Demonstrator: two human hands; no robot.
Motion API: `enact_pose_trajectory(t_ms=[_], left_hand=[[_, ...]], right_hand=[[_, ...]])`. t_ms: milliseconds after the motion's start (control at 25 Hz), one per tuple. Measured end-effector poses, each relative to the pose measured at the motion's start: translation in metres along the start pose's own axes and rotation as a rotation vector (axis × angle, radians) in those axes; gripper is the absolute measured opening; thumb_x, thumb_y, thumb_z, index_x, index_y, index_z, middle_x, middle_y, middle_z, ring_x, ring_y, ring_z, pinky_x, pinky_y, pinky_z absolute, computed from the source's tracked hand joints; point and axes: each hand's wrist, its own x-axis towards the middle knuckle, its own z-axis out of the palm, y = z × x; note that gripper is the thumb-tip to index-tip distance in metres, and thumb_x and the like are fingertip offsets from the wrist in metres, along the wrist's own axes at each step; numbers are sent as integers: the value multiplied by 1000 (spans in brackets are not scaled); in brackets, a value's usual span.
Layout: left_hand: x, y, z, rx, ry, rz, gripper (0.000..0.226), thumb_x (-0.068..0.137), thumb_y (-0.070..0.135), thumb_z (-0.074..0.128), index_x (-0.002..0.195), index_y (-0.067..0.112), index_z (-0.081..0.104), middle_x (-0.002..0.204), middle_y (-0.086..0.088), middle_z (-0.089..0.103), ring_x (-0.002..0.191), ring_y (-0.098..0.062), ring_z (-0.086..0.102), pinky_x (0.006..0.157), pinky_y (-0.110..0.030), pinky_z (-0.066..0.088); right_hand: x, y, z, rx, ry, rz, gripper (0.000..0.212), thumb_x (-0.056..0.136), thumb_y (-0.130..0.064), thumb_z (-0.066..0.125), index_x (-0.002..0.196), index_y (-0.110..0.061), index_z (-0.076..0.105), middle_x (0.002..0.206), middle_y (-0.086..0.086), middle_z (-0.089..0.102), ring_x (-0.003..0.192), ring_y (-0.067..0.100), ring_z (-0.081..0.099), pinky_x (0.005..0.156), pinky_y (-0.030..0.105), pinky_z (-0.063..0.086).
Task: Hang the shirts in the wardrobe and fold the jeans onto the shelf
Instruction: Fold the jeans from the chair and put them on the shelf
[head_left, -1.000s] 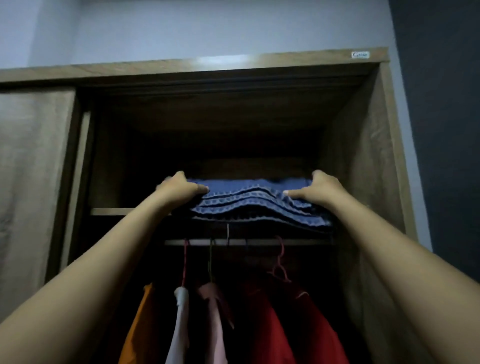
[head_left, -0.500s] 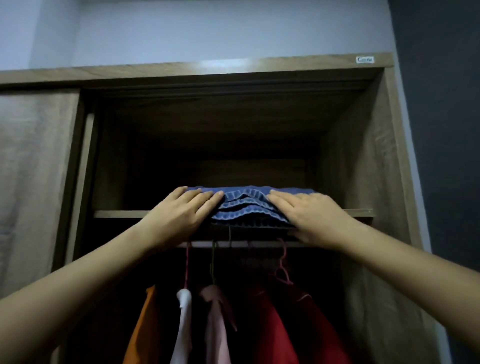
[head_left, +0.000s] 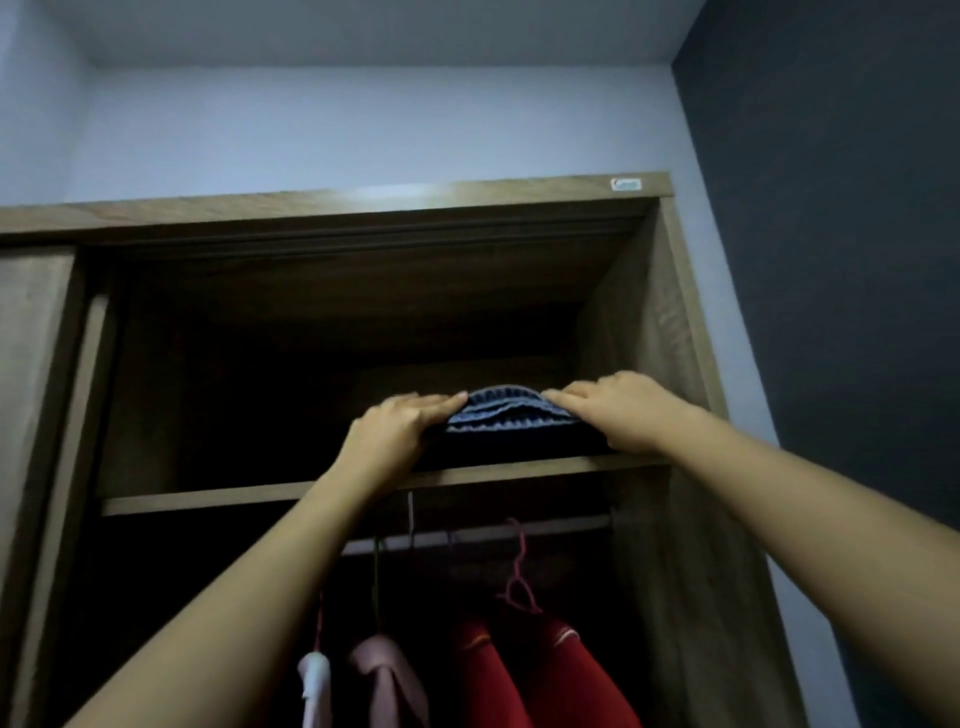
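Observation:
A stack of folded blue jeans (head_left: 508, 414) lies on the upper wooden shelf (head_left: 218, 498) of the wardrobe, towards its right side. My left hand (head_left: 397, 427) lies flat on the stack's left end with straight fingers. My right hand (head_left: 621, 410) presses on the right end, fingers extended over the top. Below the shelf, shirts hang from the rail (head_left: 561, 529): a white one (head_left: 314, 680), a pink one (head_left: 387, 675) and red ones (head_left: 530, 675).
A sliding wardrobe door (head_left: 31, 405) covers the left side. The wardrobe's right wall (head_left: 670, 364) stands close beside my right hand. The shelf space left of the jeans is dark. A dark wall (head_left: 841, 260) is further right.
The jeans have slid deeper onto the shelf, off its front edge. Both hands went with them and stay flat on top. My view has tilted upward.

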Motion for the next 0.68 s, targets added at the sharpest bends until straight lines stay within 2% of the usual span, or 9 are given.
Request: enact_pose_trajectory(t_ms=[80,200,280,320,400,480,560,680], left_hand=[[7,7,11,-42,-33,-20,57,91,24,54,138,48,34,143,12,46,130,-16,45,99,-38,44],[12,7,20,-60,-25,-43,57,91,21,56,139,44,36,144,9,45,131,-15,43,105,-36,39],[13,4,19,-118,-116,-42,58,91,21,58,140,39,35,145,5,43,133,-15,41,110,-33,34],[13,1,16,-167,-191,-39,57,91,27,58,142,37,33,147,4,41,134,-14,40,111,-30,32],[10,1,8,-209,-366,-49,67,86,62,44,145,37,24,152,6,32,137,-12,33,113,-28,26],[4,7,4,-55,-498,-83,96,65,88,16,148,39,6,157,12,14,143,-13,19,114,-43,16],[-1,16,0,95,-552,-119,110,51,94,2,147,40,-5,157,15,1,146,-16,5,112,-57,4],[-3,16,-12,110,-446,-152,109,55,91,0,148,35,-3,158,13,-1,145,-12,1,113,-55,2]], right_hand=[[-4,4,12,58,-85,21,71,93,-13,45,151,-29,7,152,2,32,125,28,49,97,35,41],[-1,5,22,145,-119,78,72,94,-10,44,149,-38,8,150,2,38,128,26,47,98,37,43],[3,4,23,278,-206,123,73,92,-8,46,147,-42,13,147,6,41,129,28,45,101,39,42],[4,5,23,352,-249,127,73,90,-6,45,147,-42,16,146,8,41,129,29,43,102,39,40],[3,9,22,418,-327,113,73,89,-7,45,147,-42,17,149,8,36,133,28,38,105,38,35],[0,9,21,399,-375,123,76,89,-11,48,150,-36,8,154,5,28,139,25,31,111,37,27],[-3,6,22,374,-395,117,84,88,-12,52,151,-29,-2,157,4,19,144,22,20,117,38,13],[-6,2,16,555,-345,156,89,84,-11,53,151,-25,-4,159,5,11,147,21,7,118,41,-3]])
